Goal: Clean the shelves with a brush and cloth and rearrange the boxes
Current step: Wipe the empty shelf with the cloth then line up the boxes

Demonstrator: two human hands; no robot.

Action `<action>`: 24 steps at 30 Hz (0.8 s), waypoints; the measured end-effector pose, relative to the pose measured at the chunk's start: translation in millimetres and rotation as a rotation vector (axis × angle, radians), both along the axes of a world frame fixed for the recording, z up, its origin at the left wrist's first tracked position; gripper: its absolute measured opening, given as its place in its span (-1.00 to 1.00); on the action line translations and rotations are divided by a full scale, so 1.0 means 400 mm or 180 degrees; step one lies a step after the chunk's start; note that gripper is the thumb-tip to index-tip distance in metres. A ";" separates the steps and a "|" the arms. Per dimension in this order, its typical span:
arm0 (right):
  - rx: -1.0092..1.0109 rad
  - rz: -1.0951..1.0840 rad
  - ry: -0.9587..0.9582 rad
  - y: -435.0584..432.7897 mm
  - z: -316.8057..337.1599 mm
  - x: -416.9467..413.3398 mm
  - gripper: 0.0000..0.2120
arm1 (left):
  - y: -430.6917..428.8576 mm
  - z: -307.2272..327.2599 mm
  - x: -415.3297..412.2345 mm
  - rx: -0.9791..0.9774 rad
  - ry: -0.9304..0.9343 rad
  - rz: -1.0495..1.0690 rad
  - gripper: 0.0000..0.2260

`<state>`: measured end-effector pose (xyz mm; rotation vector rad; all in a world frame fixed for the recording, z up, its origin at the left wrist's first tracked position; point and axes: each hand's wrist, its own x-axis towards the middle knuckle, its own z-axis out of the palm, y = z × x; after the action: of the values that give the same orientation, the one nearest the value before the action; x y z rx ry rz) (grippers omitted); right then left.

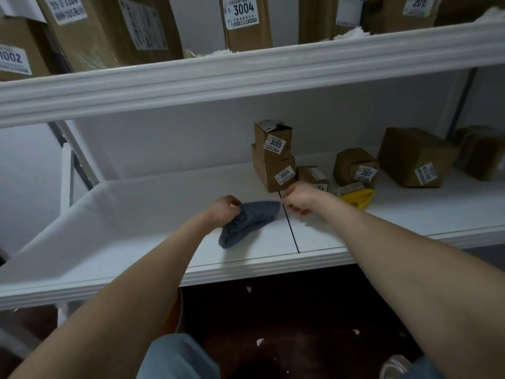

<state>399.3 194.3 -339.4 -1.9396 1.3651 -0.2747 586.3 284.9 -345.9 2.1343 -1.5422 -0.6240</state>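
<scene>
my left hand (225, 209) grips the crumpled grey-blue cloth (254, 218) on the white shelf board (136, 214). my right hand (297, 198) is curled beside the brown cardboard box marked 2011 (273, 175), near the yellow plastic brush (358, 198); whether it pinches anything i cannot tell.

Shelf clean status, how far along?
Midway, likely. Done: left part of the white shelf holds no boxes; yellow plastic brush lies unheld. In hand: left hand grips the blue-grey cloth on it; right hand hovers nearby. Left: brown cardboard boxes sit bunched at right, unsorted.
</scene>
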 end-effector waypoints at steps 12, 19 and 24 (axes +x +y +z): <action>-0.0981 -0.0316 0.0326 -0.042 -0.068 0.065 -0.81 | -0.030 -0.112 -0.187 -0.0075 -0.1166 -0.1713 -0.62; -0.1180 -0.0605 0.0243 -0.062 -0.058 0.082 -0.73 | -0.076 -0.042 0.002 -0.1057 -0.0661 0.0007 -0.75; -0.1057 -0.0483 0.0083 -0.059 -0.109 0.138 -0.63 | -0.126 -0.082 0.119 0.0962 -0.1606 0.0074 -0.59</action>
<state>454.7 170.7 -383.0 -2.1126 1.5657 -0.5828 633.7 234.6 -378.7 2.6877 -1.7578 -0.3374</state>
